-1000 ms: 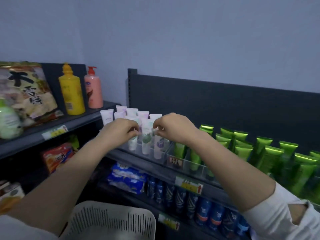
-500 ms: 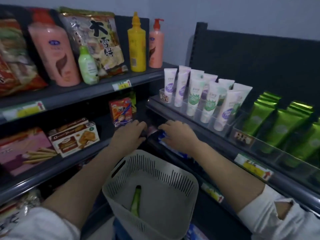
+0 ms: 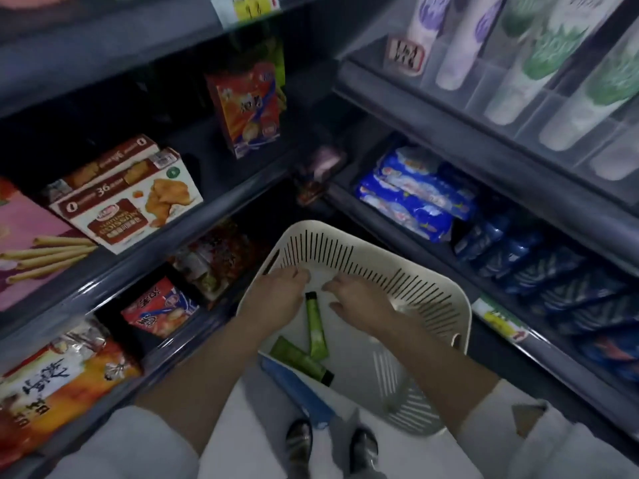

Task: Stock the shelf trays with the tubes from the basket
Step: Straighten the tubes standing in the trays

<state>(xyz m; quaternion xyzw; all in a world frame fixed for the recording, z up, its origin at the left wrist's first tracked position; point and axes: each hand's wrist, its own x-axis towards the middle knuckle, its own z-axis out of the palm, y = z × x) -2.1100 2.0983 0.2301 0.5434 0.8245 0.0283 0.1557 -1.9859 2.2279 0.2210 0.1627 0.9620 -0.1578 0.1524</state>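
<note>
A cream slotted basket [image 3: 446,305] stands on a blue stool below me. Two green tubes with black caps lie on its floor: one [image 3: 316,328] points away from me, the other [image 3: 304,361] lies crossways nearer me. My left hand [image 3: 281,297] and my right hand [image 3: 356,300] hover inside the basket on either side of the far tube's cap, fingers loosely bent and holding nothing. White tubes with purple and green prints stand in the clear shelf tray [image 3: 525,129] at the top right.
Dark shelves surround the basket. Biscuit and snack boxes [image 3: 131,202] fill the left shelves, with snack bags [image 3: 62,378] lower down. Blue packets [image 3: 415,198] and dark blue tubes [image 3: 539,261] lie on the right shelf. My shoes [image 3: 328,444] show beside the blue stool [image 3: 297,392].
My view has swung down from the shelf tray to the basket. Both hands left the white tubes, dropped past the shelf edge and now sit inside the basket over the green tubes.
</note>
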